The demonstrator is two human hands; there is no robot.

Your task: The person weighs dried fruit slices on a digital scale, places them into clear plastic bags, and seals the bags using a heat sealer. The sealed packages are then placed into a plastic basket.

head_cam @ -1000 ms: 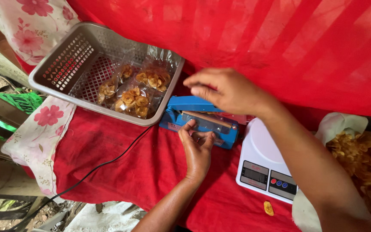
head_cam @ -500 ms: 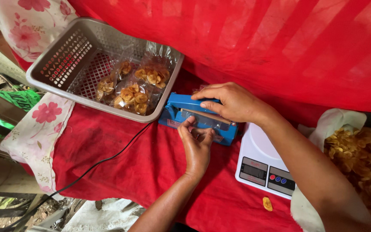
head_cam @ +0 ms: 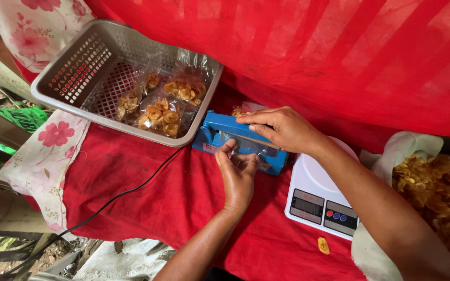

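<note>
Nearest the camera, the left hand [head_cam: 238, 174] rests over the red cloth-covered table [head_cam: 147, 198], its fingertips pinched shut on the edge of a small clear plastic bag [head_cam: 243, 145] that lies across the jaw of the blue tabletop heat sealer [head_cam: 235, 136]. The right hand [head_cam: 282, 127] lies flat on the sealer's blue lever arm, fingers spread and pressing down rather than closed around anything. The bag looks thin, light and slippery, and the crisp chips inside it would likely crush easily, so the empty film at the mouth seems the safest place to hold it, clear of the sealing bar. Just right of the sealer sits a white digital kitchen scale [head_cam: 321, 200], partly under the right forearm, and a single loose yellow chip [head_cam: 323, 245] lies on the cloth below it. A black power cord [head_cam: 121, 195] trails from the sealer towards the left edge. Farther right, a white bag of loose fried chips [head_cam: 433, 182] crowds the scale. Behind the sealer stands a grey perforated plastic basket [head_cam: 79, 67] holding sealed chip packets [head_cam: 165, 104], against a red fabric backdrop [head_cam: 339, 47].
</note>
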